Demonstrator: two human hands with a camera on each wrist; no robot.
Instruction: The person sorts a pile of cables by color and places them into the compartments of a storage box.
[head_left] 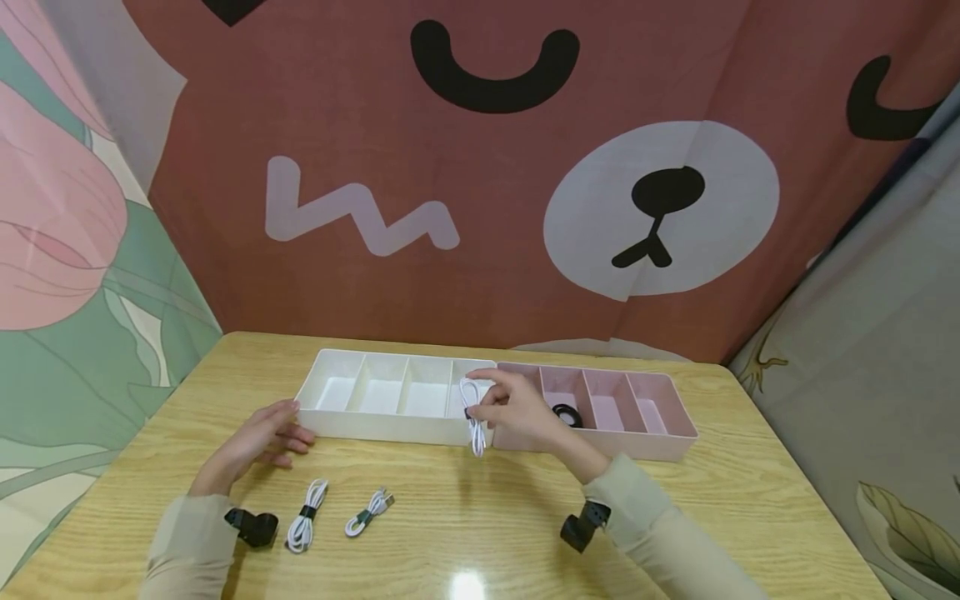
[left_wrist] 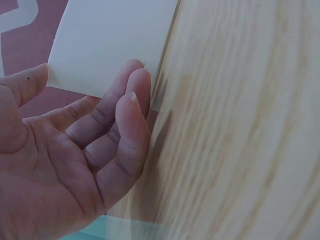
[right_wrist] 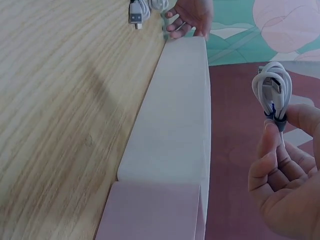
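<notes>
Above the front edge of the white divided box (head_left: 390,427), my right hand (head_left: 519,406) pinches a coiled white USB cable (head_left: 476,425) between thumb and fingers. In the right wrist view, a dark tie binds the cable (right_wrist: 272,90) and a metal plug shows in its loops. My left hand (head_left: 262,437) touches the left end of the white box, its fingers loosely bent. The left wrist view shows the thumb against a corner of the box (left_wrist: 115,35). Two more tied white cables lie on the table, a longer one (head_left: 306,518) and a shorter one (head_left: 370,512).
A pink divided box (head_left: 600,442) adjoins the white box on the right. One of its compartments holds a black ring-shaped item (head_left: 567,415). Both boxes stand on a wooden table (head_left: 420,558), with a patterned curtain (head_left: 360,292) behind.
</notes>
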